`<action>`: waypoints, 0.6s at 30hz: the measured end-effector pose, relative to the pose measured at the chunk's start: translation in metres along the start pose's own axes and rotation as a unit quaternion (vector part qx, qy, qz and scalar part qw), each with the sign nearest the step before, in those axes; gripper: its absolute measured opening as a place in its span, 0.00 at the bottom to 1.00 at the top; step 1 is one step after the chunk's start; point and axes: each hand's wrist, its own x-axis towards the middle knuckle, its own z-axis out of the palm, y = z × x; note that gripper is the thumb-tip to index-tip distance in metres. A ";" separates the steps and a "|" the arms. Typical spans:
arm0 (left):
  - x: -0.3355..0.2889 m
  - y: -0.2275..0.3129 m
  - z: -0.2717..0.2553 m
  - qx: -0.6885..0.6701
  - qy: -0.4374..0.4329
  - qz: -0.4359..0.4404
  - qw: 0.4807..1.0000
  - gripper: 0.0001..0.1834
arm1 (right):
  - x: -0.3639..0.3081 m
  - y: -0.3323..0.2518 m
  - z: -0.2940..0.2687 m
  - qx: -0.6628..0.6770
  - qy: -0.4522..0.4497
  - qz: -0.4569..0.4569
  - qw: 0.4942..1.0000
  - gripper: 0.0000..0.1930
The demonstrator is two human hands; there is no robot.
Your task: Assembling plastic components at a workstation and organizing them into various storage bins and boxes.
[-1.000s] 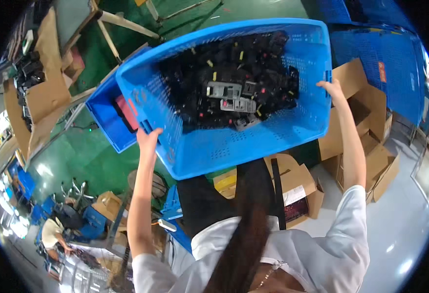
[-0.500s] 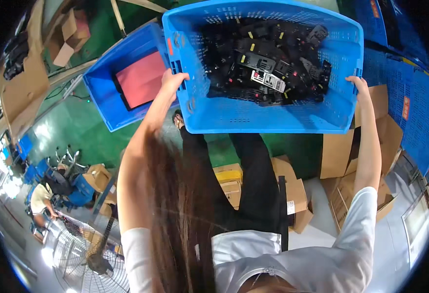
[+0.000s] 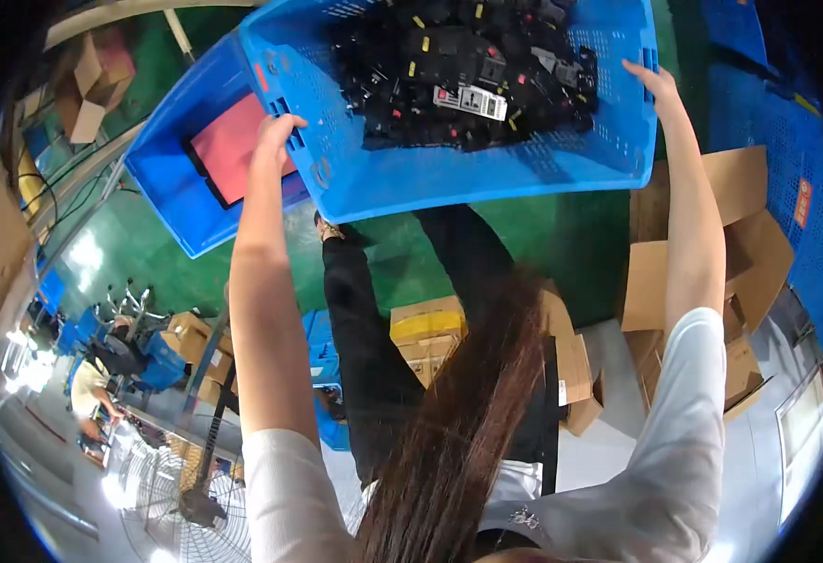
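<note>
Across the top of the frame sits the blue plastic crate (image 3: 486,178), tilted so its open face turns toward me, and I can see straight in — a heap of small black parts (image 3: 458,75) piled in the middle, one of them with a white label. My left hand (image 3: 275,141) is on the crate's left rim at upper left of centre, fingers curled over the edge and pressed onto the perforated wall; my right hand (image 3: 650,80) is on the opposite rim at upper right, fingers hooked over the top edge. Both grips are closed onto the rim, arms stretched long — I judge that a wide, two-sided hold is what keeps a loaded crate this size level enough that the parts stay pooled and don't slide out.

Left of it and partly behind, a second blue bin (image 3: 172,197) holds a flat pink sheet (image 3: 228,150); the crate overlaps its right side. Below, a green floor (image 3: 561,244), and brown cardboard boxes (image 3: 739,235) stacked at right, more of them at lower centre. Dark hair (image 3: 458,432) hangs down the middle of the picture over black trousers. At lower left, well apart, another person (image 3: 88,389) is bent among small blue bins, and a floor fan (image 3: 186,488) stands near the bottom edge.
</note>
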 end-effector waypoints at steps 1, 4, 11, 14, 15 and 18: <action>0.001 -0.001 0.013 -0.005 -0.002 0.015 1.000 0.14 | 0.008 0.008 -0.007 -0.003 0.009 0.007 1.000 0.26; 0.018 -0.012 -0.014 0.025 0.037 0.054 0.998 0.13 | 0.031 0.013 0.014 0.012 -0.014 -0.005 1.000 0.28; -0.023 0.025 0.020 0.093 0.091 0.325 0.937 0.15 | 0.024 0.049 0.050 -0.094 -0.064 -0.134 0.984 0.32; -0.031 -0.011 0.030 0.211 0.102 0.323 0.917 0.11 | 0.007 0.065 0.052 -0.207 -0.040 -0.195 0.958 0.27; -0.044 -0.036 -0.001 0.222 0.160 0.287 0.918 0.09 | -0.046 0.040 0.106 -0.235 -0.013 -0.246 0.940 0.17; -0.105 -0.087 0.076 0.147 0.088 0.284 0.943 0.06 | -0.081 0.107 0.088 -0.176 -0.131 -0.214 0.952 0.12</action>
